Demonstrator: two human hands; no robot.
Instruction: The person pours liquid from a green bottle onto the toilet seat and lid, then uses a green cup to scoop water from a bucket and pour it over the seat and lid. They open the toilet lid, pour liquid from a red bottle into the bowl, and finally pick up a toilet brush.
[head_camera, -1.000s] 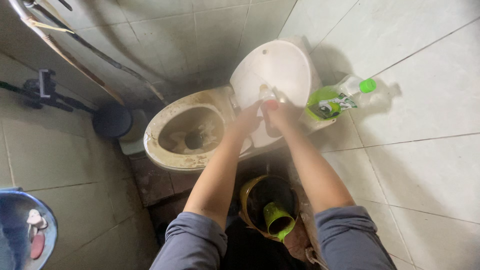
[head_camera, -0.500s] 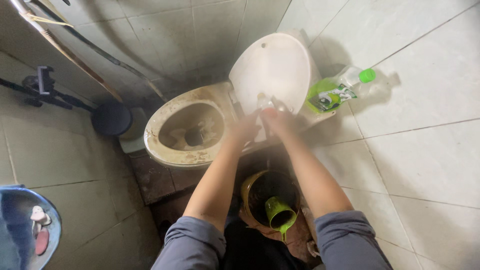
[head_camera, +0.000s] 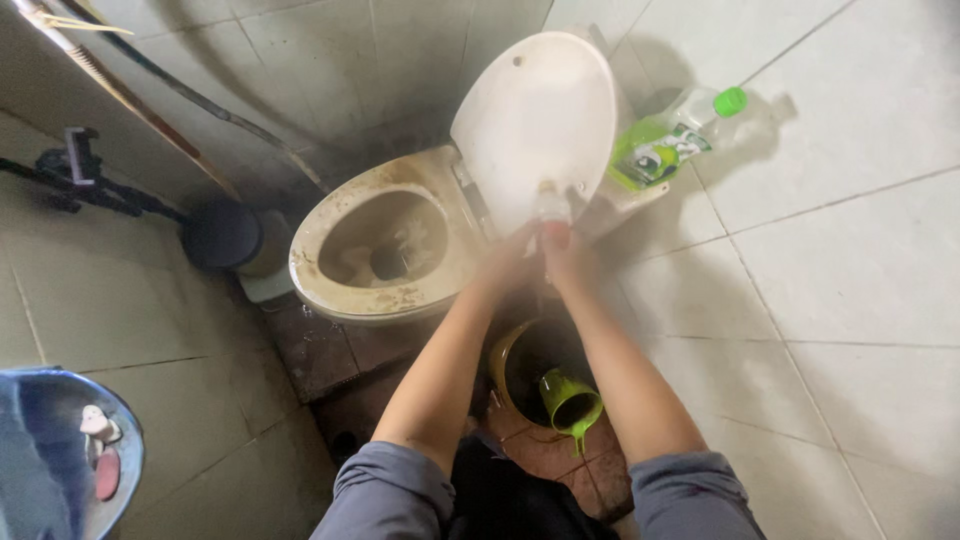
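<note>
1. I am holding a small bottle (head_camera: 552, 207) with both hands, just in front of the raised toilet lid (head_camera: 535, 115).
2. My left hand (head_camera: 508, 265) is curling around the bottle's lower part; motion blur is hiding the exact finger grip.
3. My right hand (head_camera: 566, 256) is closing on the bottle from the other side, touching a red part near its base.
4. The bottle is standing roughly upright, its pale top pointing at the lid.
5. The stained toilet bowl (head_camera: 385, 250) is lying open to the left of my hands.
6. A green bottle (head_camera: 668, 140) with a green cap is leaning against the wall tiles beside the lid.
7. A brown bucket (head_camera: 512, 358) is sitting on the floor between my forearms, with a green cup (head_camera: 570, 402) in it.
8. A blue basin (head_camera: 128, 440) is showing at the lower left.
</note>
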